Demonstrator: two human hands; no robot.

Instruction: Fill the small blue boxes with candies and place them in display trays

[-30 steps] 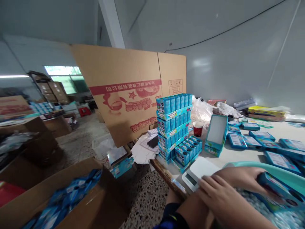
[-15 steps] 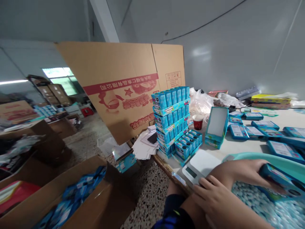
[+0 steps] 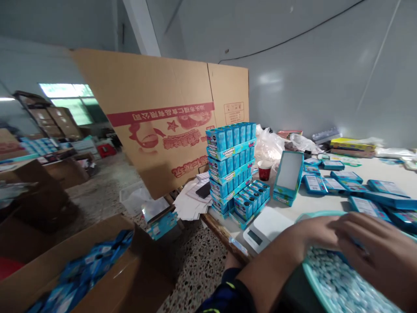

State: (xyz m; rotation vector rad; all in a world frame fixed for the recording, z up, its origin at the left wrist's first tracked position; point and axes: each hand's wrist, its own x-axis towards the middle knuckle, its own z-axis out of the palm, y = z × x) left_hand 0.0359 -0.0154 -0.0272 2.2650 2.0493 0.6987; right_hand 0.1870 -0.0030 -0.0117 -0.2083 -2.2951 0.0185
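Observation:
My left hand (image 3: pixel 322 230) reaches over the teal basin (image 3: pixel 308 271) of small wrapped candies (image 3: pixel 345 282). It is round a blue box, of which only a sliver shows beneath; its fingers are mostly covered. In front of it, my right hand (image 3: pixel 374 256) is smeared by motion, near the same box, and its fingers cannot be made out. Left of the basin lies a white scale (image 3: pixel 272 224). Beyond the scale are a blue display tray of small boxes (image 3: pixel 250 202), a tall stack of filled trays (image 3: pixel 231 161) and an upright open blue box (image 3: pixel 288 176).
Several flat blue boxes (image 3: pixel 347 176) lie behind the basin. A red paper cup (image 3: pixel 264 169), plastic bags (image 3: pixel 269 145) and papers (image 3: pixel 190 200) are on the table. A large cardboard flap (image 3: pixel 146 87) rises behind. At lower left stands a carton (image 3: pixel 114 271) with blue packs.
My right hand has moved right, off my left forearm, to the box at my left hand, and now covers most of it. The view has shifted slightly to the right.

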